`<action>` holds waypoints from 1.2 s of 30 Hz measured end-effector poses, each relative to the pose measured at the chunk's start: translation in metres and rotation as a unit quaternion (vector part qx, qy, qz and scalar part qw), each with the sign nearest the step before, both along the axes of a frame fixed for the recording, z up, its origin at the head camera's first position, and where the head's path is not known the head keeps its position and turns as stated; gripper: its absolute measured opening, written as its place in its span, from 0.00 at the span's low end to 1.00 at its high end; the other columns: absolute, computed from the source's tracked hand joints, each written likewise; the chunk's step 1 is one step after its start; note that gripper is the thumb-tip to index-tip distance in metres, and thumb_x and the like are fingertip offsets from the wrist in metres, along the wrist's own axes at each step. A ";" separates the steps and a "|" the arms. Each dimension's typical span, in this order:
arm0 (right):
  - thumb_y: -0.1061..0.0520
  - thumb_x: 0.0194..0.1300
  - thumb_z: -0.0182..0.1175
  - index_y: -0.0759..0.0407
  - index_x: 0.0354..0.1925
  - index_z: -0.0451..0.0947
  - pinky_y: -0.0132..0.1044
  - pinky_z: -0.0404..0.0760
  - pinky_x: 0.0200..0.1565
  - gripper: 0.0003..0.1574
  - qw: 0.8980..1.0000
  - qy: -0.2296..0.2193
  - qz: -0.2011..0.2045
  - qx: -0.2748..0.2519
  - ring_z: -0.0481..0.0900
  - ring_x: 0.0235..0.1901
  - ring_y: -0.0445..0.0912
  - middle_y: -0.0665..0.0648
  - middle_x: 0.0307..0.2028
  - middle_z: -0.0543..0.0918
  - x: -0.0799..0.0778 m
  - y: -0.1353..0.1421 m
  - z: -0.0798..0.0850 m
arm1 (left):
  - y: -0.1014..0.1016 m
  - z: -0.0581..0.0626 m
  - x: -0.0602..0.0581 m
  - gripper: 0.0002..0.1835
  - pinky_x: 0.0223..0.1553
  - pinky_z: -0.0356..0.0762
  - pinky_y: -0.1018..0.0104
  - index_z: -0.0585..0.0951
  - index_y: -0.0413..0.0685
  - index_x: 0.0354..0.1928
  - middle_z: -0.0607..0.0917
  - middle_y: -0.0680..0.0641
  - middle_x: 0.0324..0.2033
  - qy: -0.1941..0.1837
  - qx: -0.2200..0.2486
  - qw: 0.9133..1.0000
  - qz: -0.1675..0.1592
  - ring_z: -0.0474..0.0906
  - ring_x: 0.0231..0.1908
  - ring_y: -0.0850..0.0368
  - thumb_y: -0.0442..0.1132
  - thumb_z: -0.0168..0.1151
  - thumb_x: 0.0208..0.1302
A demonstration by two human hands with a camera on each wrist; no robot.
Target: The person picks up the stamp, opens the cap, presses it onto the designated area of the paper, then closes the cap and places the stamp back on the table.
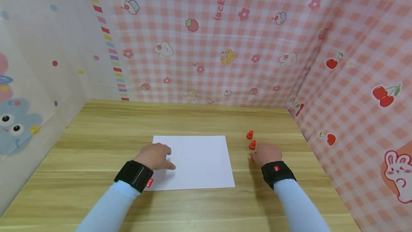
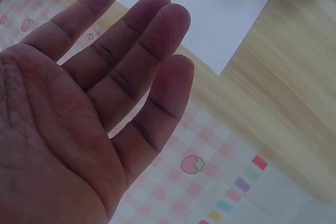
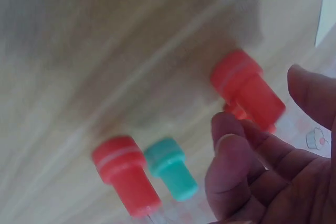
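Stamps stand wide end down on the wood-grain table, to the right of your one white sheet of paper. Count two red ones in full from the head, plus a sliver of a third at your fingertips. Your right wrist view shows two red ones plainly, one teal stamp beside one of them, and more red half hidden behind the other, so you cannot settle the total.

Both your forearms reach forward in two pale blue sleeves, a black wristband on each. Your left hand is over the left part of the paper, back upward; your right hand is low beside the nearest red stamp, also back upward.

Your left hand is wide, fingers gently bent and slightly apart, holding nothing. Your right fingers are half bent, one digit well apart from the rest, and overlap the stamp in view; whether they touch it, you cannot tell.
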State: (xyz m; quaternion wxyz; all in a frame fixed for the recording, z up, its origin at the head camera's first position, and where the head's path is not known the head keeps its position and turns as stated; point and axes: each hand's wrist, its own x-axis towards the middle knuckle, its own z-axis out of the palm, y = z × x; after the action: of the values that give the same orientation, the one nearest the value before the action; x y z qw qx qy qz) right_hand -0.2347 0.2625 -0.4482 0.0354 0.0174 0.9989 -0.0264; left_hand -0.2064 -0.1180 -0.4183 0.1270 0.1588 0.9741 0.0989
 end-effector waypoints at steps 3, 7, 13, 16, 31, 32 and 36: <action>0.45 0.63 0.65 0.56 0.18 0.75 0.41 0.66 0.22 0.24 1.000 0.005 0.000 -0.014 0.72 0.19 0.49 0.52 0.16 0.72 0.000 0.001 -0.007 | 0.000 -0.002 0.000 0.27 0.43 0.79 0.50 0.85 0.42 0.48 0.86 0.45 0.39 0.001 -0.001 1.000 0.000 0.80 0.39 0.48 0.55 0.76 0.51; 0.51 0.63 0.66 0.58 0.21 0.76 0.40 0.63 0.22 0.19 0.999 0.022 0.004 -0.025 0.70 0.19 0.48 0.52 0.16 0.71 0.002 0.002 -0.015 | 0.001 -0.004 0.000 0.27 0.42 0.79 0.50 0.84 0.43 0.48 0.86 0.45 0.39 -0.001 -0.001 1.000 -0.001 0.80 0.39 0.48 0.55 0.75 0.52; 0.53 0.64 0.66 0.60 0.26 0.78 0.39 0.64 0.23 0.14 0.998 0.024 -0.016 -0.048 0.70 0.20 0.49 0.53 0.18 0.73 0.004 -0.001 -0.018 | 0.002 -0.009 0.001 0.27 0.41 0.79 0.51 0.85 0.43 0.47 0.86 0.45 0.38 0.005 0.003 1.000 0.000 0.79 0.38 0.50 0.55 0.75 0.52; 0.53 0.65 0.65 0.59 0.25 0.76 0.39 0.64 0.23 0.15 0.997 0.016 -0.031 -0.069 0.70 0.21 0.49 0.54 0.19 0.73 0.004 -0.005 -0.016 | 0.002 -0.010 0.001 0.27 0.41 0.79 0.51 0.85 0.43 0.47 0.86 0.45 0.38 0.009 0.004 1.000 0.000 0.79 0.38 0.50 0.55 0.76 0.51; 0.51 0.68 0.64 0.60 0.38 0.81 0.38 0.68 0.25 0.12 0.987 0.040 -0.022 -0.152 0.72 0.23 0.49 0.52 0.21 0.76 0.005 -0.042 -0.014 | 0.011 -0.017 -0.001 0.27 0.47 0.78 0.48 0.84 0.43 0.49 0.86 0.44 0.42 0.027 0.023 0.999 -0.010 0.81 0.45 0.46 0.55 0.74 0.54; 0.51 0.68 0.63 0.60 0.38 0.81 0.38 0.68 0.25 0.12 0.987 0.044 -0.019 -0.154 0.72 0.23 0.49 0.52 0.21 0.76 0.006 -0.045 -0.014 | 0.012 -0.017 -0.001 0.27 0.47 0.78 0.48 0.84 0.43 0.49 0.86 0.44 0.42 0.028 0.023 0.999 -0.010 0.81 0.45 0.46 0.55 0.74 0.54; 0.51 0.69 0.63 0.59 0.39 0.80 0.38 0.68 0.26 0.12 0.983 0.047 -0.023 -0.175 0.71 0.24 0.49 0.52 0.22 0.76 0.008 -0.054 -0.016 | 0.015 -0.021 -0.002 0.27 0.47 0.78 0.49 0.84 0.44 0.49 0.86 0.44 0.42 0.030 0.025 0.999 -0.009 0.81 0.44 0.47 0.56 0.74 0.54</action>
State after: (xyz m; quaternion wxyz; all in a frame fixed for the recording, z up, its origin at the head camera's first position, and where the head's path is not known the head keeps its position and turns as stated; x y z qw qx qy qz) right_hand -0.2270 0.2089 -0.4646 -0.0096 0.0326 0.9787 -0.2023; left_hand -0.2081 -0.1034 -0.4390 0.0942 0.1734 0.9733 0.1176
